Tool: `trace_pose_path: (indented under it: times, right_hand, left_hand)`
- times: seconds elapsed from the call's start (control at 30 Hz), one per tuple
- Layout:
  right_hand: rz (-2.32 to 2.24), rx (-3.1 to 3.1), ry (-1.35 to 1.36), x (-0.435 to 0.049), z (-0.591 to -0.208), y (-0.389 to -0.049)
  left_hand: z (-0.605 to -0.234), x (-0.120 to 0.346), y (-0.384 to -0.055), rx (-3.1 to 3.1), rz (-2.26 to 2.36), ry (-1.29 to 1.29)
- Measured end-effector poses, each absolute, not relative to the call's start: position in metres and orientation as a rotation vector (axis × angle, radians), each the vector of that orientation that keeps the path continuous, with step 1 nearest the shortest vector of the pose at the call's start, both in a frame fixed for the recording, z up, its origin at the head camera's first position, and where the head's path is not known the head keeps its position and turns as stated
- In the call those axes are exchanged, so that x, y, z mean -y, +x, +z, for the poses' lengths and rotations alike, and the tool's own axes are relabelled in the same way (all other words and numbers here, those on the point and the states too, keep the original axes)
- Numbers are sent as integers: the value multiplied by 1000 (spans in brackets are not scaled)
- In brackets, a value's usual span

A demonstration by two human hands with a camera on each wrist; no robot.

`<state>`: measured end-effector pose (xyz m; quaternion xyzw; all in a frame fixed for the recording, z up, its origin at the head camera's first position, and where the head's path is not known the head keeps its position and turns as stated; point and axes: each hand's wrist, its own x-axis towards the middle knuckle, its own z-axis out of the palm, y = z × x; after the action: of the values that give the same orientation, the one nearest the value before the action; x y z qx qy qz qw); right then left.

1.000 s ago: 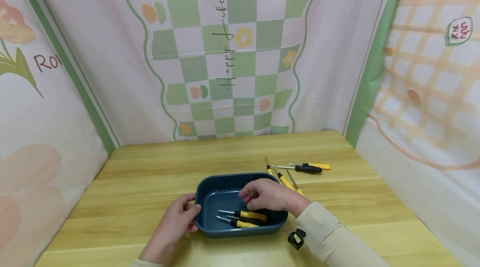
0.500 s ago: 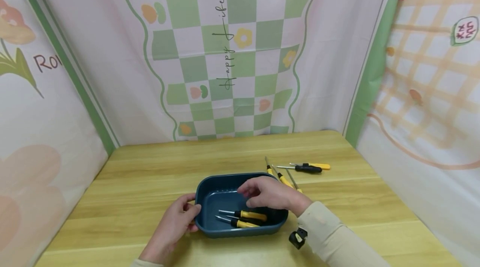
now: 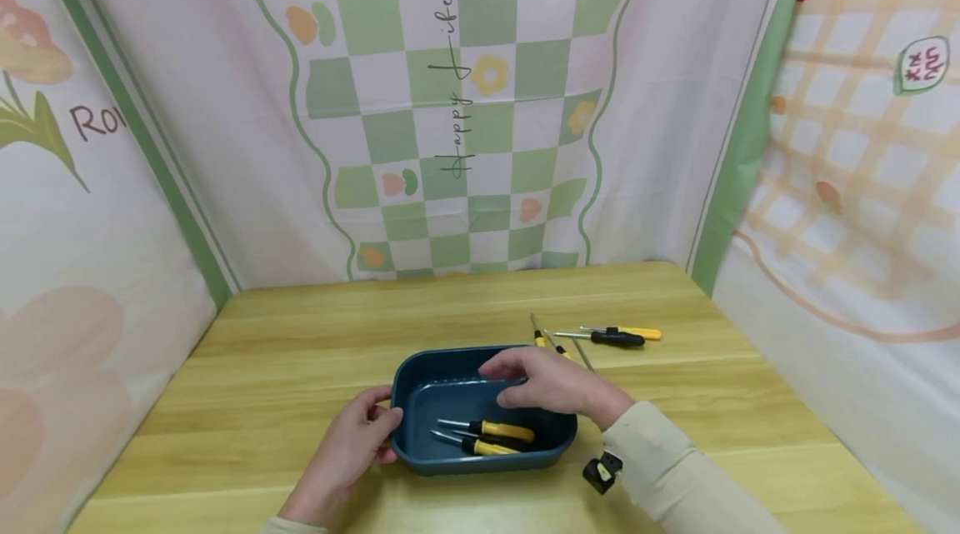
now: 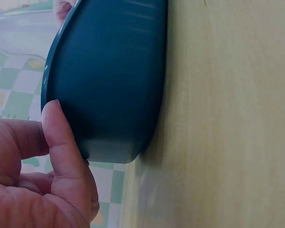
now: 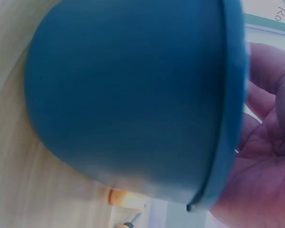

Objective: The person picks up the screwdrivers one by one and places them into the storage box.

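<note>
A dark blue rectangular tub [image 3: 442, 396] stands near the front of the table. My left hand [image 3: 352, 442] grips its left end, thumb on the rim and fingers round the outside; the left wrist view shows the tub wall [image 4: 109, 80] beside these fingers. Two yellow-and-black screwdrivers [image 3: 507, 432] lie in the tub's front right part, with another shaft between them. My right hand [image 3: 551, 382] hovers over the tub's right back side, fingers loosely bent, nothing visible in them. The tub hides most of its palm side in the right wrist view.
Behind the tub's right corner, several screwdrivers [image 3: 562, 352] lie on the wooden table [image 3: 315, 334], partly hidden by my right hand. Farther right lie a black-handled screwdriver [image 3: 617, 339] and an orange-handled one [image 3: 641, 333]. Printed curtains [image 3: 480, 142] hang behind and at both sides.
My right hand has shifted slightly right and back, covering more of the screwdrivers behind the tub. The left hand, the tub and the screwdrivers in it look unchanged.
</note>
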<state>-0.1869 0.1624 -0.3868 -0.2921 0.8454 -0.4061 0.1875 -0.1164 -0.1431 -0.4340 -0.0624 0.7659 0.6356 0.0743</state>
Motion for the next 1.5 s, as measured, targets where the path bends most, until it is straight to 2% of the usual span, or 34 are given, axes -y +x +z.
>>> trace_pose_path:
  times: [0.77, 1.5]
  right_hand:
    - [-1181, -2556, -832, -194, -370, -190]
    - [-1237, -2623, -657, -231, -373, -185]
  left_hand:
    - [-433, 144, -117, -2296, 1898, -184]
    - [-435, 144, -119, -2303, 1881, -210]
